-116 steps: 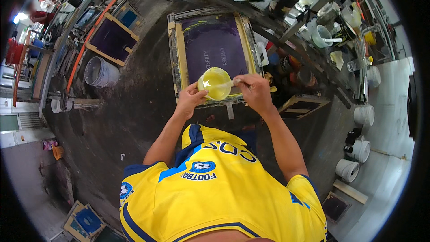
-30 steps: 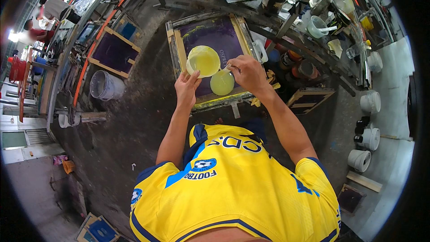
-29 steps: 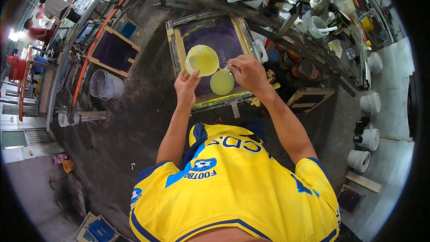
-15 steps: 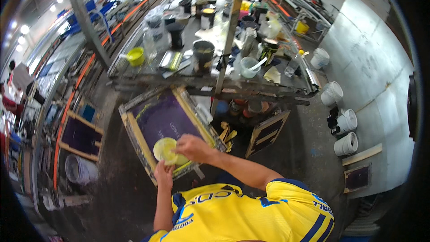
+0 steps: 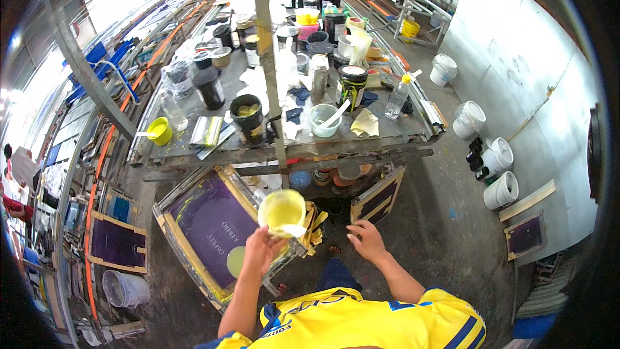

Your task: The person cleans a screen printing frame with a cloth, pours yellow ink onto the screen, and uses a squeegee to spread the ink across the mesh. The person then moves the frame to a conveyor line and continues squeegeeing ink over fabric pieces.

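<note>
My left hand (image 5: 261, 249) holds a round translucent tub (image 5: 279, 207) of pale yellow material, with a white spatula (image 5: 292, 229) resting in it. The tub is over the right side of a purple printing screen (image 5: 200, 210) in a worn frame with tan taped borders. A round puddle of pale yellow material (image 5: 236, 262) lies on the screen's lower part. My right hand (image 5: 365, 239) is apart from the tub, fingers loosely bent and apart with nothing visible in them. Crumpled yellowish scraps (image 5: 316, 225) lie beside the screen.
Ahead is a long metal table (image 5: 194, 152) crowded with tubs, jars and bottles, with a steel post (image 5: 265, 39). Another screen (image 5: 374, 197) leans below it. White buckets (image 5: 500, 191) line the right wall. At far left are more screens (image 5: 116, 242) and people (image 5: 16, 207) behind racks.
The pale yellow puddle appeared between the earliest frame and the later ones. Since half a second ago, my right hand has released the spatula and moved right. The view has tilted up toward the table.
</note>
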Demonstrator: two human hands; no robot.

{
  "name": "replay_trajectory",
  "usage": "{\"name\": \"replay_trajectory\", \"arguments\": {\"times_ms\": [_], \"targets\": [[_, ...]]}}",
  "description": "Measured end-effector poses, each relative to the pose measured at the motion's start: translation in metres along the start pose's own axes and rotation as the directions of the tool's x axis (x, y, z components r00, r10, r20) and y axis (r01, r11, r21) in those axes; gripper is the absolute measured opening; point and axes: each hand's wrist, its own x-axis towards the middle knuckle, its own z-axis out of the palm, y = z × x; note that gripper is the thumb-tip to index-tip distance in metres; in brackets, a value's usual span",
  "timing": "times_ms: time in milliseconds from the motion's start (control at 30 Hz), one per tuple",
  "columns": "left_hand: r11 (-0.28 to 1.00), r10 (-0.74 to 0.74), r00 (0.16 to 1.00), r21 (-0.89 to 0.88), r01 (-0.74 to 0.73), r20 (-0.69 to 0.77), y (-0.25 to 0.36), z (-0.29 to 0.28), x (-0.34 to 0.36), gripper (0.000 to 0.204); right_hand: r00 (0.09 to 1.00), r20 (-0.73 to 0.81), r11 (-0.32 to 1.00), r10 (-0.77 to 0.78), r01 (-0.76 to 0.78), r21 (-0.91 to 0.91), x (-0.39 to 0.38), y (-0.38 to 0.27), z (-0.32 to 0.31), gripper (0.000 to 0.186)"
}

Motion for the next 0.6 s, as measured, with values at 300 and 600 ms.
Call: {"name": "replay_trajectory", "arguments": {"times_ms": [300, 600], "targets": [[0.955, 0.230, 0.941, 0.130, -0.268, 0.249, 0.108, 0.253, 0.272, 0.058, 0.933, -0.259, 0.943, 0.251, -0.175, 0.284, 0.080, 0.110, -0.067, 0.021], [0.658, 0.448, 0.884, 0.719, -0.226, -0.132, 0.186, 0.402, 0.496, 0.055, 0.790, -0.528, 0.943, -0.311, 0.324, -0.072, 0.339, 0.191, -0.110, 0.017]]}}
